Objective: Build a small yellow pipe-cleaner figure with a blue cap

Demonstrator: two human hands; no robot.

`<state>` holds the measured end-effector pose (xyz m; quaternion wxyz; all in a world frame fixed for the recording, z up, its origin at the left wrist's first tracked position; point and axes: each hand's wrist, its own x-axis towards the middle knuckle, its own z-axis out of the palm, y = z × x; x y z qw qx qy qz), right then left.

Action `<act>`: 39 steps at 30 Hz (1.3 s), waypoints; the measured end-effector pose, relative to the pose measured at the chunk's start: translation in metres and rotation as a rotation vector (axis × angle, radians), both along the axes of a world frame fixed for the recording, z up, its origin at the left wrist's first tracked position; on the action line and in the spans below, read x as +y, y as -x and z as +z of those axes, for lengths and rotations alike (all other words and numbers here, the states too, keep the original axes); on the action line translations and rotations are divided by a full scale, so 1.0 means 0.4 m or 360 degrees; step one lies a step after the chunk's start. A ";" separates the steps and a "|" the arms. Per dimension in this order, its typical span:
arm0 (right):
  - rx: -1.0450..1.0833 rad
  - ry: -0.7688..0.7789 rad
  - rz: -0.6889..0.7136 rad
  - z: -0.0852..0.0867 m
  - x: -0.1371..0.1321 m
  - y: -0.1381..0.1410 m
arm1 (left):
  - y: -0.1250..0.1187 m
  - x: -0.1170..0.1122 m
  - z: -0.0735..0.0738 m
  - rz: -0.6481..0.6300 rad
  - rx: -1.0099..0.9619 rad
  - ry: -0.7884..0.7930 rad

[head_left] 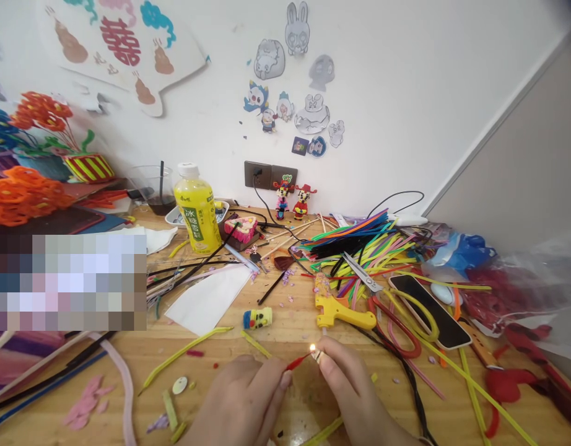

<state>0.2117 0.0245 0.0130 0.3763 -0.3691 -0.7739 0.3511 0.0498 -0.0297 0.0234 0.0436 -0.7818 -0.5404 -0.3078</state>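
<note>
My left hand [243,390] pinches a short red pipe cleaner [295,362], its thin tip pointing right toward a small flame [312,347]. The flame rises from a lighter [318,357] in my closed right hand [353,387]; most of the lighter is hidden by the fingers. Tip and flame are close together, and I cannot tell whether they touch. Just beyond my hands lies a small yellow, white and blue roll with a face [258,318]. A yellow glue gun [344,313] rests on its side behind my right hand.
Scissors with red handles [365,275] and a phone [434,316] lie to the right. A heap of coloured pipe cleaners [360,248] spreads behind them. A yellow drink bottle [197,214] stands at the back left, near a white paper sheet [209,297]. Pink scraps [85,402] lie front left.
</note>
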 end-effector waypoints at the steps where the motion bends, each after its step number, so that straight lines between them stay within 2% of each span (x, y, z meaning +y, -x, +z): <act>1: 0.0011 0.0018 -0.0055 -0.002 0.002 0.000 | 0.000 0.000 -0.001 0.0001 0.0004 -0.0004; 5: -0.0233 0.0069 -0.0193 -0.005 0.024 -0.004 | -0.001 0.002 -0.009 0.0036 0.0016 0.0014; 9: -0.0695 -0.0286 -0.0204 -0.007 0.046 -0.006 | 0.002 0.007 -0.012 0.0022 0.0039 -0.0037; 11: -0.0765 -0.0429 -0.0131 -0.010 0.051 -0.004 | 0.004 0.011 -0.010 0.0012 0.0042 -0.0050; 15: -0.0489 -0.0538 -0.0071 -0.006 0.053 -0.010 | 0.006 0.015 -0.004 0.0036 0.0002 -0.0029; 20: -0.0169 -0.0590 0.0042 0.023 0.049 -0.027 | 0.005 0.009 0.003 0.0032 -0.0046 0.0062; 26: -0.0112 -0.0591 0.0178 0.034 0.044 -0.030 | 0.004 0.007 0.004 -0.0012 -0.0035 0.0117; 39: -0.0223 -0.0627 0.0200 0.032 0.042 -0.033 | 0.003 0.009 0.013 -0.0067 -0.0011 0.0118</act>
